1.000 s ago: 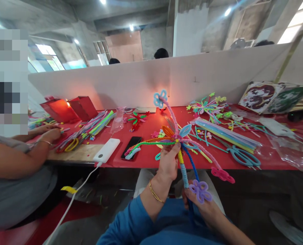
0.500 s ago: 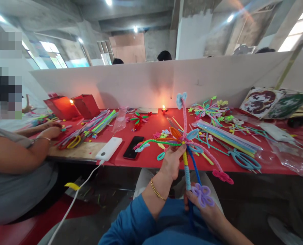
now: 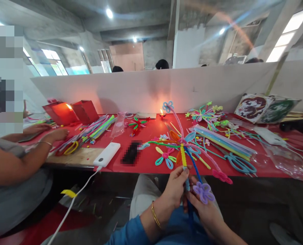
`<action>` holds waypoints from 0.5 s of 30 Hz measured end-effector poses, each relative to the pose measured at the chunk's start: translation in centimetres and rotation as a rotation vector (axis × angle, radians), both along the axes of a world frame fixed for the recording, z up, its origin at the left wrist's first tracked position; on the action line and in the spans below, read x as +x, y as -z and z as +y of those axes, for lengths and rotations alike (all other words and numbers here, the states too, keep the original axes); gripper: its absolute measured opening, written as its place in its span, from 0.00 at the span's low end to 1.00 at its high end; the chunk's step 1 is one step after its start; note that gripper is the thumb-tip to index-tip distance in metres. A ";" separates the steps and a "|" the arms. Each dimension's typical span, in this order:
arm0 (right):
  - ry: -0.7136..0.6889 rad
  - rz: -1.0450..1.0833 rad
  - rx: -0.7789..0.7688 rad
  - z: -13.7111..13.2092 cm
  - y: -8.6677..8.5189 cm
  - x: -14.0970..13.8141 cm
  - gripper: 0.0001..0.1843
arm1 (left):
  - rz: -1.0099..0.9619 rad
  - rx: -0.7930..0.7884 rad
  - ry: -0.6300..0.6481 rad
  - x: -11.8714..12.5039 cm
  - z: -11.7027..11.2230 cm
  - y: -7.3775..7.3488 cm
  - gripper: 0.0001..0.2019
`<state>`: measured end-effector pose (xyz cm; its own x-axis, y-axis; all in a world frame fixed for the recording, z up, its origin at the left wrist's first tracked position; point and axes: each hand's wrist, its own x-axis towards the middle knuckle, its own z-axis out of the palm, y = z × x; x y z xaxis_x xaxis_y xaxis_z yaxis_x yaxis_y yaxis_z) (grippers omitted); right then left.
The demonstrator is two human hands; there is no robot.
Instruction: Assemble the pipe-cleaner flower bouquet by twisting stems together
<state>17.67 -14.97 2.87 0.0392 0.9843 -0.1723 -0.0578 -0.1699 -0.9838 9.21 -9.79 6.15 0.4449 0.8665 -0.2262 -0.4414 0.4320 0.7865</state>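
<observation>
Fuzzy pipe-cleaner flower bunch (image 3: 184, 149) stands upright over my lap at the red surface (image 3: 146, 160) edge, both my left hand (image 3: 175, 189) and right hand (image 3: 204, 207) fingers clamped round its stem's lower end.

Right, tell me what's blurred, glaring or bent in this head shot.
Head view: wide-angle lens bows the white divider wall; ceiling lamps flare, with a streak upper right; two small candle flames glow orange on the red table; a face at left and the dark phone are pixelated; hands stay fairly sharp.
</observation>
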 end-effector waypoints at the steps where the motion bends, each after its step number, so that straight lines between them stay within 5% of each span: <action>1: -0.042 -0.055 0.014 0.1 0.0 0.1 0.15 | 0.010 0.021 -0.033 -0.1 0.1 0.1 0.17; 5: -0.269 -0.314 0.063 -0.5 -1.4 1.6 0.16 | 0.061 0.155 -0.197 -0.7 1.0 -0.1 0.13; 8: -0.285 -0.239 0.067 -1.2 -4.3 3.8 0.13 | 0.151 0.237 -0.236 -1.2 1.2 -0.1 0.13; 12: 0.062 -0.002 0.269 -0.3 -9.4 7.2 0.17 | 0.228 0.285 -0.222 -1.2 0.5 0.2 0.16; 15: 0.089 0.116 0.319 1.2 -12.2 8.0 0.26 | 0.254 0.293 -0.190 -0.9 0.2 0.7 0.16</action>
